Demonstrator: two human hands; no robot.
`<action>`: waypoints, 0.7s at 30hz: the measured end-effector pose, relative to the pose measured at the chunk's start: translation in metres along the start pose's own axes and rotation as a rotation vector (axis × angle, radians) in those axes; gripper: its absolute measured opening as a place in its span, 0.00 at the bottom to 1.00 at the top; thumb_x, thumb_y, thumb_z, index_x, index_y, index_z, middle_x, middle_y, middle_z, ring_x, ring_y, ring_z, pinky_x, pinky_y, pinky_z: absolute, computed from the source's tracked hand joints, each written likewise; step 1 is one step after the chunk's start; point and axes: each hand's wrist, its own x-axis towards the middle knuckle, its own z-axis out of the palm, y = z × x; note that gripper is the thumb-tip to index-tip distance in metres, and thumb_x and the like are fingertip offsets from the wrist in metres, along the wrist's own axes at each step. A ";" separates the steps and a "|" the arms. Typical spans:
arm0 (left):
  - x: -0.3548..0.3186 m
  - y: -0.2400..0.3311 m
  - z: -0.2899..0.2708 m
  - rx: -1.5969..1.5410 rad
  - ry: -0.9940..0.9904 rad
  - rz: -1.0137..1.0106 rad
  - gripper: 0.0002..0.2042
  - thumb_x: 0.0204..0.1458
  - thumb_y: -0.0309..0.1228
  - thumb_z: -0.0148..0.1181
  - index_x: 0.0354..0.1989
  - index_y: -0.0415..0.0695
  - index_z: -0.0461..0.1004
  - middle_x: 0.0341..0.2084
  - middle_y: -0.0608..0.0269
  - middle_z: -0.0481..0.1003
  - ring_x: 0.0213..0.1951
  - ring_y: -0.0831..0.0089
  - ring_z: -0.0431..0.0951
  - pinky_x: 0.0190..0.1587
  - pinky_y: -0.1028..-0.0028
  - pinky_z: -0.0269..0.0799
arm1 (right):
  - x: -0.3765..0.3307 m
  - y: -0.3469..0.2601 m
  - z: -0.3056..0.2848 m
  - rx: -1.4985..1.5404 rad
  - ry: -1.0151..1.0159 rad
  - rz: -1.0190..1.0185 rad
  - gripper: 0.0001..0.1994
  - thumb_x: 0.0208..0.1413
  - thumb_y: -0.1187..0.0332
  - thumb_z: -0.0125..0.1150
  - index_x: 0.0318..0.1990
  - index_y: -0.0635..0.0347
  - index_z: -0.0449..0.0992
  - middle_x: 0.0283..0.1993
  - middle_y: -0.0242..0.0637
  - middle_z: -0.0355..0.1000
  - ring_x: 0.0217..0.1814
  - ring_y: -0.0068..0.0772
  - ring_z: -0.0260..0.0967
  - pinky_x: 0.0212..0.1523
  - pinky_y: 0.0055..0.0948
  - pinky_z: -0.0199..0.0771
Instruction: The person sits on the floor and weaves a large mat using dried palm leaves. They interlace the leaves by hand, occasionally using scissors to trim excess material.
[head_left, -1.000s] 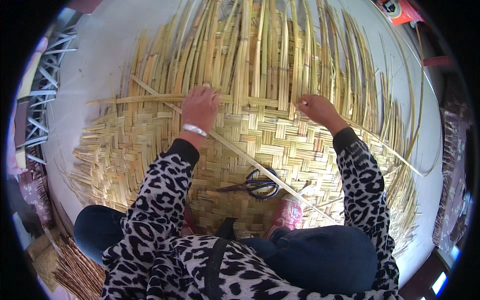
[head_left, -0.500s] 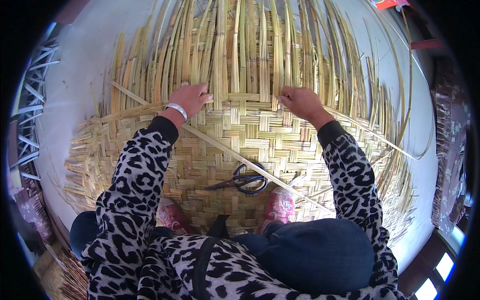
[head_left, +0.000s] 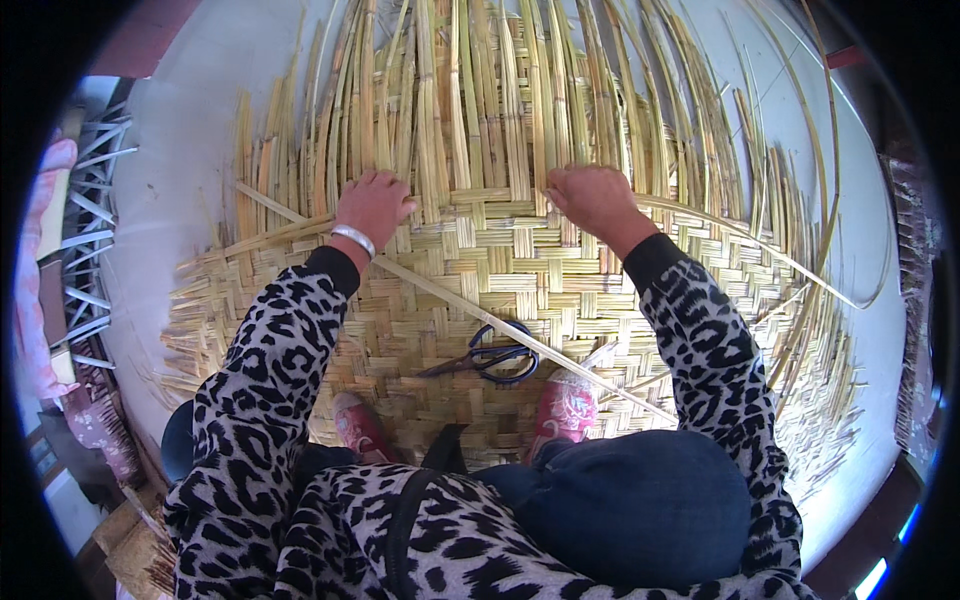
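Observation:
A woven mat of split cane strips [head_left: 490,260] spreads before me, its far side ending in long loose strips [head_left: 430,110]. Along the weave's edge runs a crosswise cane strip [head_left: 480,196], passing over and under the long ones. My left hand [head_left: 373,208], with a silver bracelet, is closed on this strip at the left, its fingertips hidden among the long strips. Farther right, my right hand [head_left: 592,205] is closed on the same strip, whose loose tail bends away to the right. A pair of dark-handled scissors [head_left: 490,355] lies on the mat between my arms.
A loose flat strip [head_left: 470,310] lies diagonally across the mat, past the scissors. My pink shoes [head_left: 565,405] rest on the woven part. Pale floor [head_left: 160,170] surrounds the mat, with a metal lattice rack [head_left: 90,235] at the left. Long strips arch up at the right.
My right hand has shifted slightly left along the edge. My left hand's fingers have curled farther over the strips. The whole view has turned slightly; the scissors lie where they were on the mat.

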 end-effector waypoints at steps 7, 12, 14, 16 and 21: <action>-0.075 0.035 -0.009 0.136 0.019 0.569 0.15 0.56 0.43 0.55 0.43 0.46 0.76 0.47 0.58 0.72 0.52 0.60 0.70 0.55 0.55 0.64 | -0.060 -0.065 0.018 0.098 0.299 -0.397 0.09 0.50 0.62 0.62 0.32 0.56 0.74 0.33 0.37 0.69 0.38 0.40 0.68 0.42 0.41 0.69; -0.071 0.056 -0.036 0.162 -0.322 0.455 0.09 0.54 0.36 0.55 0.38 0.47 0.71 0.35 0.62 0.75 0.46 0.61 0.74 0.48 0.60 0.66 | -0.107 -0.104 0.046 0.321 0.016 -0.455 0.13 0.46 0.59 0.64 0.35 0.56 0.76 0.38 0.35 0.71 0.46 0.37 0.67 0.44 0.37 0.65; -0.066 0.060 -0.052 0.080 -0.433 0.408 0.09 0.54 0.36 0.55 0.38 0.46 0.70 0.32 0.60 0.75 0.42 0.59 0.76 0.46 0.60 0.67 | -0.112 -0.103 0.049 0.369 0.129 -0.474 0.10 0.48 0.62 0.62 0.35 0.56 0.74 0.35 0.37 0.71 0.43 0.40 0.69 0.42 0.39 0.67; -0.067 0.054 -0.070 0.000 -0.535 0.363 0.09 0.55 0.37 0.55 0.37 0.45 0.69 0.31 0.57 0.76 0.39 0.56 0.77 0.45 0.58 0.68 | -0.111 -0.096 0.045 0.387 0.101 -0.458 0.07 0.49 0.66 0.59 0.34 0.56 0.72 0.32 0.39 0.72 0.38 0.43 0.71 0.38 0.42 0.70; -0.113 -0.007 -0.113 -0.099 -0.532 0.254 0.10 0.56 0.40 0.55 0.36 0.46 0.70 0.27 0.53 0.76 0.34 0.51 0.77 0.41 0.53 0.70 | -0.102 -0.065 0.020 0.304 -0.055 -0.443 0.04 0.50 0.72 0.54 0.34 0.55 0.71 0.24 0.40 0.72 0.28 0.49 0.73 0.29 0.45 0.72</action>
